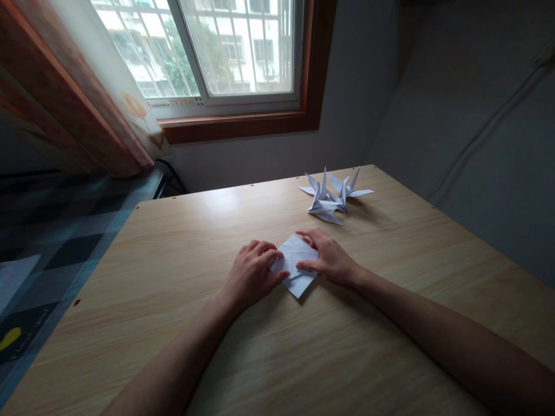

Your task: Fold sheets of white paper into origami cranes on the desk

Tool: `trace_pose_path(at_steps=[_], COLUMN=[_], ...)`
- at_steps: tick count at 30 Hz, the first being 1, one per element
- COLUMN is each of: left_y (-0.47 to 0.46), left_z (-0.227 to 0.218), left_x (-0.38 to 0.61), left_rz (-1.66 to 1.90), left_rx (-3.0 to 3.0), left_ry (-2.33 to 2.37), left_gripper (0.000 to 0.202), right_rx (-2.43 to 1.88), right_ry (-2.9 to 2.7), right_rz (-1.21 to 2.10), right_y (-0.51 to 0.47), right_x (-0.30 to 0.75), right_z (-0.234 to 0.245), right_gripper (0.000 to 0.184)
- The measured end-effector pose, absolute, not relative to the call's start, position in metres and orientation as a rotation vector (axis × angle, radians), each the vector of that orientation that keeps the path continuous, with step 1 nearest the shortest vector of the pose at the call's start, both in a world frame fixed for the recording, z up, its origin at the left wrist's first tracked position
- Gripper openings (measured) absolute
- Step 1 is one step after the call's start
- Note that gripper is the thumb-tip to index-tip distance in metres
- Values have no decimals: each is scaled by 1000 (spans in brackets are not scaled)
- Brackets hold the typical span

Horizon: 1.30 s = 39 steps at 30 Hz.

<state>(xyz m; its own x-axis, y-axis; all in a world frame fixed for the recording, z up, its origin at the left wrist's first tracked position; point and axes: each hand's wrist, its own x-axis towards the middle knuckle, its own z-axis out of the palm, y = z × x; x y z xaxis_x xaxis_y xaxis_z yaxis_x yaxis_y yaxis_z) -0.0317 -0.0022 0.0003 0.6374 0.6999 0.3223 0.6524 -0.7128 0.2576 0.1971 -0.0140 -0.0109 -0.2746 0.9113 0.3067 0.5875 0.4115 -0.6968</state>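
A small folded sheet of white paper (299, 284) lies on the wooden table, one corner pointing toward me. My left hand (255, 268) grips its left edge, with the thumb on top and the fingers curled at the side. At the right edge, my right hand (327, 254) holds the paper between thumb and fingers, the index finger reaching to the far corner. Creases and a folded flap show on the paper's upper face. Beyond the hands stand several white folded paper cranes (325, 202), close together with pointed wings and necks.
The light wood tabletop (182, 254) has small dark holes along its edges. To the left is a checked cloth surface (73, 248) below an orange curtain (73, 86). A barred window (243, 52) is behind the table, and a cable (481, 124) runs along the right wall.
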Motion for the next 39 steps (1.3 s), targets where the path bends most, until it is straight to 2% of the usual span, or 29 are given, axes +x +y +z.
trace_pose_path(at_steps=[6, 9, 13, 21, 29, 34, 36, 39], left_y=[-2, -2, -2, -2, 0, 1, 1, 0], left_z=[0, 0, 1, 0, -2, -4, -4, -3], left_x=[-31, -30, -31, -30, -30, -31, -31, -32], left_rz=[632, 620, 628, 621, 646, 653, 665, 671], left_rx=[2679, 2649, 2644, 2607, 2572, 2600, 2609, 2621], left_ry=[1189, 1216, 1211, 1201, 1159, 1173, 1163, 1151], left_gripper=[56, 64, 66, 67, 68, 69, 68, 67], right_rx=[-1350, -1406, -1444, -1421, -1429, -1485, -1464, -1426], right_ry=[-1929, -1942, -1941, -1939, -1853, -1830, -1850, -1864], right_rz=[659, 751, 828, 724, 810, 824, 818, 777], right_y=[-12, -11, -12, -20, -22, -20, -20, -21], right_x=[198, 199, 198, 193, 192, 194, 194, 192], right_z=[-8, -3, 0, 0, 2, 5, 4, 2], right_gripper=[71, 75, 75, 71, 81, 79, 75, 52])
